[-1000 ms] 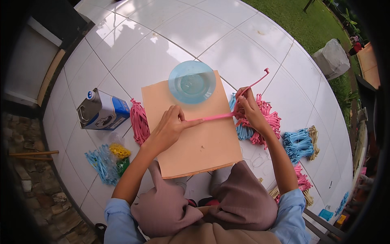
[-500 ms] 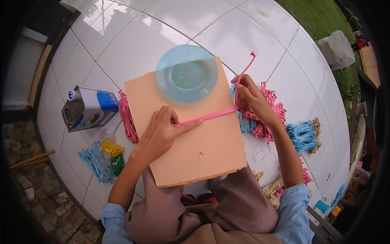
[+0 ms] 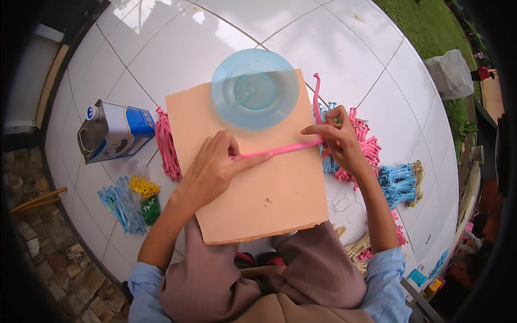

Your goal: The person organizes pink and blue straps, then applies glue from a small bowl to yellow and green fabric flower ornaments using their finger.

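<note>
A long, soft pink strip (image 3: 291, 148) lies across a peach-coloured board (image 3: 253, 204) that rests over my lap. My left hand (image 3: 212, 161) pinches its left end and lays a straight index finger along it. At the board's right edge, my right hand (image 3: 340, 140) is closed at the point where the strip bends; its index finger reaches left over the board. From there the free end, with a small knob at its tip, runs upward. The exact grip of the right fingertips is partly hidden. A translucent blue dish (image 3: 254, 89) stands on the far part of the board.
Pink bundles (image 3: 168, 145) flank the board, with a blue bundle (image 3: 398, 183) farther right. At the left stand a metal can (image 3: 121, 132) and bags of yellow pieces (image 3: 144, 187) and green pieces (image 3: 151, 209). White floor tiles (image 3: 177, 59) surround everything.
My right hand has shifted its fingers, the index finger now stretched left over the board. The strip's free end has swung left and stands more upright. My left hand keeps its hold.
</note>
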A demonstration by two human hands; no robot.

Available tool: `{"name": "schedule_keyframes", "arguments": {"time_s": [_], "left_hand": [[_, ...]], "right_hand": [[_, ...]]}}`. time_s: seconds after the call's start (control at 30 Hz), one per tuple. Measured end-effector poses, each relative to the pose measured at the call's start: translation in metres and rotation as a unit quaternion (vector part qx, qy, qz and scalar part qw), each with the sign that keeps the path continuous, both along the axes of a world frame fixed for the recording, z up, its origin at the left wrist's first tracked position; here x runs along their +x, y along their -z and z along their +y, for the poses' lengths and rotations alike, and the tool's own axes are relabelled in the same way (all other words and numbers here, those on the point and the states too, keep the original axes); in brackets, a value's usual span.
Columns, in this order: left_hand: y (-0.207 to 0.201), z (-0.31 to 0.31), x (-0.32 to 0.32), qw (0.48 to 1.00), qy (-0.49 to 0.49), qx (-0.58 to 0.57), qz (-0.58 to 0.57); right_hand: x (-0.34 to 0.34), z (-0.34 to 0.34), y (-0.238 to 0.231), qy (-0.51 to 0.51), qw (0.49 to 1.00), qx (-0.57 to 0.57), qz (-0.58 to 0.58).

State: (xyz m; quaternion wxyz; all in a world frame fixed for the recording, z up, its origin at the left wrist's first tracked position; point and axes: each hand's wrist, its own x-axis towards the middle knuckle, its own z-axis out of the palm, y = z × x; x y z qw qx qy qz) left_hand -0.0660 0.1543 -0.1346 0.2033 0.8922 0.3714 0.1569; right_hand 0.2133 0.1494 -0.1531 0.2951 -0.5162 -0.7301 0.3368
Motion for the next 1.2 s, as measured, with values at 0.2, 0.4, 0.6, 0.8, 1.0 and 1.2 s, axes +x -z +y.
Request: {"name": "schedule_keyframes", "arguments": {"time_s": [0.2, 0.4, 0.6, 0.8, 1.0, 1.2], "left_hand": [[0.000, 0.001, -0.001, 1.000, 0.005, -0.009, -0.006], [0.000, 0.002, 0.000, 1.000, 0.004, -0.019, -0.002], [0.000, 0.003, 0.001, 1.000, 0.000, -0.027, -0.006], [-0.001, 0.003, 0.002, 0.999, -0.003, -0.033, -0.006], [0.001, 0.001, 0.000, 0.999, -0.002, -0.032, -0.003], [0.011, -0.007, -0.003, 0.998, 0.010, 0.027, -0.053]], "right_hand": [[0.008, -0.002, 0.006, -0.077, 0.997, 0.016, -0.021], [0.014, -0.002, -0.001, -0.135, 0.984, 0.035, -0.109], [0.016, 0.000, 0.002, -0.146, 0.979, 0.080, -0.118], [0.015, -0.001, 0.001, -0.141, 0.984, 0.049, -0.100], [0.016, 0.002, 0.010, -0.193, 0.966, 0.110, -0.135], [0.003, -0.020, 0.023, 0.018, 0.974, -0.015, 0.224]]}}
